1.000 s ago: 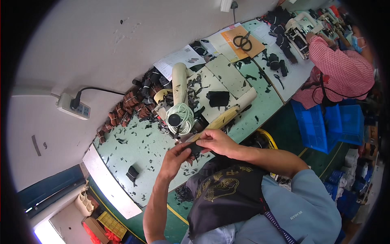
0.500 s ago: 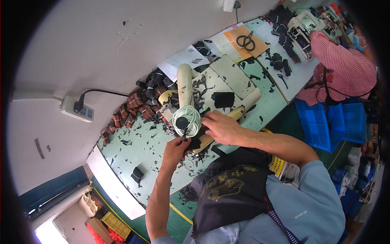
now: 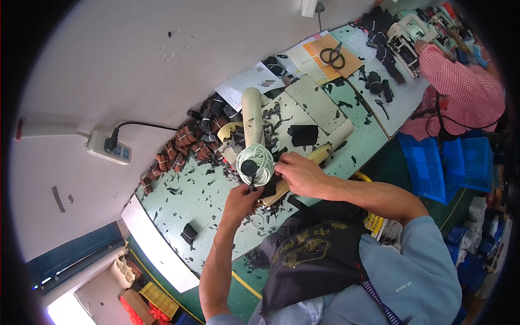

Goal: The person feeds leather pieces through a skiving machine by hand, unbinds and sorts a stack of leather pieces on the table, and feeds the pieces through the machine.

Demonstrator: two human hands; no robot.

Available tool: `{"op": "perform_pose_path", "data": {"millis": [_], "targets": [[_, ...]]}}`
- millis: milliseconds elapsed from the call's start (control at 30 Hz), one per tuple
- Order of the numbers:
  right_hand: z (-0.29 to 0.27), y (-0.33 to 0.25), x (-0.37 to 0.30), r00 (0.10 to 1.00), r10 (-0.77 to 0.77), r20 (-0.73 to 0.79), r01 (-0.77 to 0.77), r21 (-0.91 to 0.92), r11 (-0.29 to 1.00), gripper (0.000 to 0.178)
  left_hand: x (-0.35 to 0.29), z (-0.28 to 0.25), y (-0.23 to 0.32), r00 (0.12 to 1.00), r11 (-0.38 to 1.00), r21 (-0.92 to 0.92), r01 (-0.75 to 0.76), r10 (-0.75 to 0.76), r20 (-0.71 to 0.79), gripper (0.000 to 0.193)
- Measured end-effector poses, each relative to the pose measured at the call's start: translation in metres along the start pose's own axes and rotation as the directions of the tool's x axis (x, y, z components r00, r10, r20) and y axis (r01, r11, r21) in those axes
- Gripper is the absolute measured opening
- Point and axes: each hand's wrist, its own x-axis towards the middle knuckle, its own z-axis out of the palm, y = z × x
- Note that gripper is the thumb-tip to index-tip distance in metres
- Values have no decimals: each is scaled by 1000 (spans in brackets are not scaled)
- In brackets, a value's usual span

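A cream machine (image 3: 251, 111), probably a sewing machine, stands before me with a coil of pale cord (image 3: 264, 162) around its head. My left hand (image 3: 239, 203) is closed at the lower left of that head, its fingertips on a black piece of material (image 3: 267, 189). To the right of the head, my right hand (image 3: 300, 174) has its fingers bent and pressed together beside the same black piece; what they pinch is hidden. A flat stack of black pieces (image 3: 303, 135) lies on the machine bed beyond my right hand.
Brown bundles (image 3: 185, 136) and black ones line the wall side of the green table (image 3: 203, 208), which is strewn with black scraps. Scissors (image 3: 332, 58) rest on an orange envelope. A co-worker in a checked sleeve (image 3: 444, 70) sits at the right, above blue crates (image 3: 428, 168).
The whole picture has shifted slightly right and down. Both hands stay beside the machine head, with hardly any visible change in their grip.
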Motion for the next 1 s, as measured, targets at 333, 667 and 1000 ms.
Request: {"op": "perform_pose_path", "data": {"millis": [333, 667, 1000], "targets": [[2, 10, -3, 997, -51, -63, 59, 141, 988, 23, -2, -1, 0, 1000, 998, -63, 4, -3, 11, 22], [-6, 8, -8, 995, 86, 56, -92, 110, 990, 19, -1, 4, 5, 995, 998, 58, -35, 40, -89, 22], [-7, 14, -9, 995, 72, 69, -76, 60, 995, 17, -3, -4, 2, 1000, 992, -127, 9, -11, -22, 21]]}}
